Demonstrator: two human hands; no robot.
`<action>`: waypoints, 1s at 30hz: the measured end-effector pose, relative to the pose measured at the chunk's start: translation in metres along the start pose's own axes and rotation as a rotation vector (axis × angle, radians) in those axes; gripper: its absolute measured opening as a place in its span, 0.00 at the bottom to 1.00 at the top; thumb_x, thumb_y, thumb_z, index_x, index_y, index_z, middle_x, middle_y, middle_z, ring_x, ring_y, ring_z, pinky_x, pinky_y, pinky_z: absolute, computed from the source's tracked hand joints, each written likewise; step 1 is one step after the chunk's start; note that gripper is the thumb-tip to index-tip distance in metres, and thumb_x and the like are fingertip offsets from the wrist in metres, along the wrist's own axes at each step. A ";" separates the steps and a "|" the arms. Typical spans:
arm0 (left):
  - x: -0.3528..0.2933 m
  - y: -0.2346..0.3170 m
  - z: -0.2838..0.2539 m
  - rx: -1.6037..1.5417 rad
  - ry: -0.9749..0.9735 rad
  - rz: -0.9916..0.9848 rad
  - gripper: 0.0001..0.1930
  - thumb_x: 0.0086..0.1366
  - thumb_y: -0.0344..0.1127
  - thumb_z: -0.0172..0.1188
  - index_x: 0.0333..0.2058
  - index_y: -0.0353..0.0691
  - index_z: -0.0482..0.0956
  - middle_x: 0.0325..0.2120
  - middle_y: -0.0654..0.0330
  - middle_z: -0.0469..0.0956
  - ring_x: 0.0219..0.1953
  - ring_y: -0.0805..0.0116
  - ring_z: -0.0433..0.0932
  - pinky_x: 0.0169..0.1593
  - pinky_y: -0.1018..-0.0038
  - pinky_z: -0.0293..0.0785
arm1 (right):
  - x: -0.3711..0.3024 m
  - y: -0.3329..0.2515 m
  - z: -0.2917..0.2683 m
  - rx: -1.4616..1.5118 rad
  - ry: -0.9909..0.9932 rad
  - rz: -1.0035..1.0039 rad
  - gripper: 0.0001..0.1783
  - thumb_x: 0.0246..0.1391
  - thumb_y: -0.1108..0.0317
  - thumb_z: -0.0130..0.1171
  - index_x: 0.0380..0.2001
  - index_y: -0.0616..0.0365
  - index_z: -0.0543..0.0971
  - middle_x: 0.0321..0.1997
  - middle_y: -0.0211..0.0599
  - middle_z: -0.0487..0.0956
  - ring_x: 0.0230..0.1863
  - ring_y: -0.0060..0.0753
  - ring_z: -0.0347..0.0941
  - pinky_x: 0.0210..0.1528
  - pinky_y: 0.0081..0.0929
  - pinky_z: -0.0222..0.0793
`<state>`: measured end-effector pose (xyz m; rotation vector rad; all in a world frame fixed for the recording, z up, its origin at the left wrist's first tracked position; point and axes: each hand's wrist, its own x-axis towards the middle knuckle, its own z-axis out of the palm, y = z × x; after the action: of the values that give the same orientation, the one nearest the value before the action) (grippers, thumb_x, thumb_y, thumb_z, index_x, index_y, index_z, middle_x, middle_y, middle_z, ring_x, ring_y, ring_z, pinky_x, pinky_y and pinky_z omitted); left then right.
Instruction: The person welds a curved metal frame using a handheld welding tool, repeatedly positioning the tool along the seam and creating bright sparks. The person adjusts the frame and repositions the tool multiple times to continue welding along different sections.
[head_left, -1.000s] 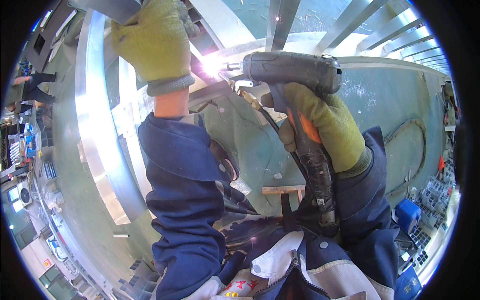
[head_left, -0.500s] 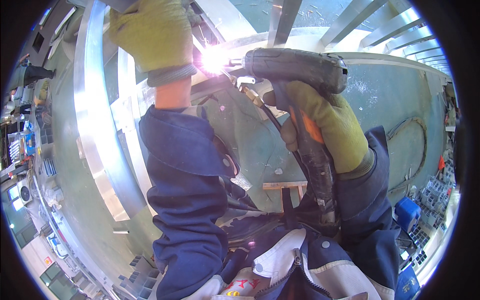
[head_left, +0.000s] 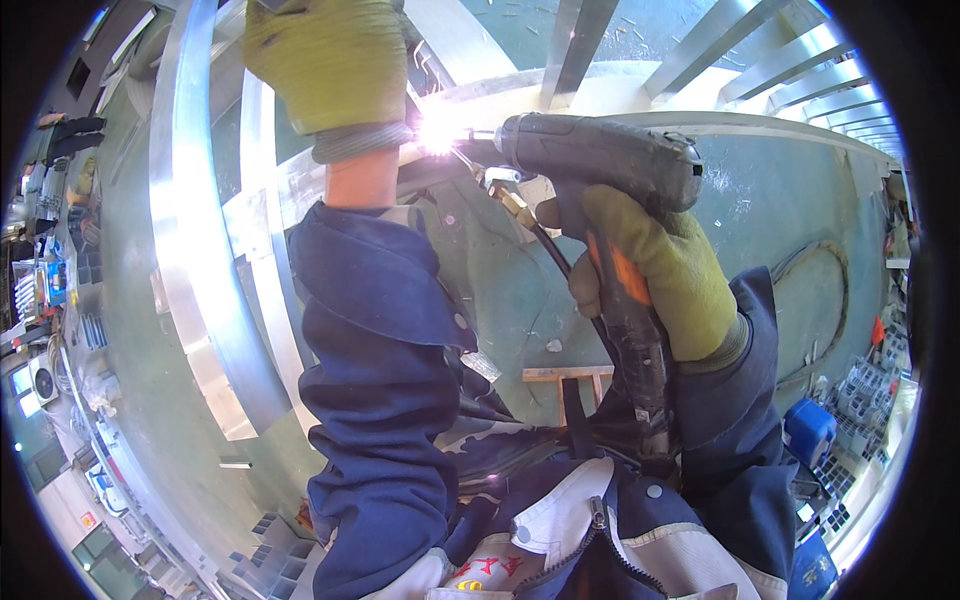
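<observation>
My right hand (head_left: 675,275), in a yellow-green glove, is wrapped round the grip of a black welding gun (head_left: 605,155) with an orange patch. The gun's nozzle points left into a glaring white spot (head_left: 437,133) on the metal frame (head_left: 570,90). Below the nozzle, a thin feed tube with a brass fitting (head_left: 515,205) slants toward the same glare. My left hand (head_left: 330,75), gloved alike, is just left of the glare at the frame's corner. Its fingers are hidden past the back of the glove and the picture's upper edge.
Long shiny metal bars (head_left: 185,200) run down the left side. A row of slats (head_left: 720,50) spans the far right. A looped hose (head_left: 845,290) lies on the green floor, with a blue container (head_left: 808,428) at right. A small wooden stand (head_left: 545,375) is near my body.
My left hand has shifted slightly to the right. The welding gun and my right hand have come slightly nearer, and the white glare has moved a little to the right with the nozzle.
</observation>
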<state>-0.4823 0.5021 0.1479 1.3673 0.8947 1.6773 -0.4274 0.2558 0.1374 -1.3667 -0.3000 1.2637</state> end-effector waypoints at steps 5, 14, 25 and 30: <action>0.001 -0.011 -0.002 0.057 -0.012 0.025 0.12 0.78 0.44 0.69 0.38 0.42 0.84 0.19 0.71 0.72 0.15 0.81 0.66 0.19 0.77 0.61 | -0.007 -0.002 0.006 0.015 0.050 -0.010 0.25 0.74 0.51 0.66 0.57 0.63 0.85 0.31 0.39 0.83 0.27 0.31 0.79 0.32 0.29 0.76; 0.006 -0.018 -0.014 -0.280 -0.240 -0.126 0.12 0.78 0.43 0.70 0.38 0.41 0.84 0.19 0.69 0.76 0.15 0.80 0.70 0.18 0.75 0.63 | -0.036 -0.006 -0.001 -0.037 0.056 -0.012 0.26 0.72 0.56 0.69 0.64 0.62 0.82 0.45 0.37 0.85 0.35 0.29 0.84 0.37 0.30 0.81; 0.025 -0.008 -0.037 -0.053 -0.705 -0.262 0.17 0.80 0.43 0.67 0.56 0.35 0.84 0.43 0.59 0.84 0.43 0.72 0.81 0.50 0.73 0.76 | -0.058 -0.003 0.021 -0.018 -0.071 -0.119 0.32 0.71 0.62 0.70 0.73 0.62 0.75 0.64 0.40 0.85 0.41 0.29 0.84 0.41 0.29 0.81; 0.027 -0.005 -0.086 -0.005 -0.752 -0.081 0.30 0.77 0.51 0.70 0.65 0.34 0.79 0.51 0.56 0.85 0.51 0.65 0.85 0.56 0.64 0.82 | -0.060 0.000 0.041 -0.069 -0.081 -0.090 0.31 0.71 0.65 0.67 0.73 0.63 0.76 0.63 0.41 0.85 0.42 0.29 0.84 0.42 0.30 0.82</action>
<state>-0.5698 0.5244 0.1408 1.7447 0.4891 0.9630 -0.4825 0.2312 0.1785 -1.3469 -0.4600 1.2450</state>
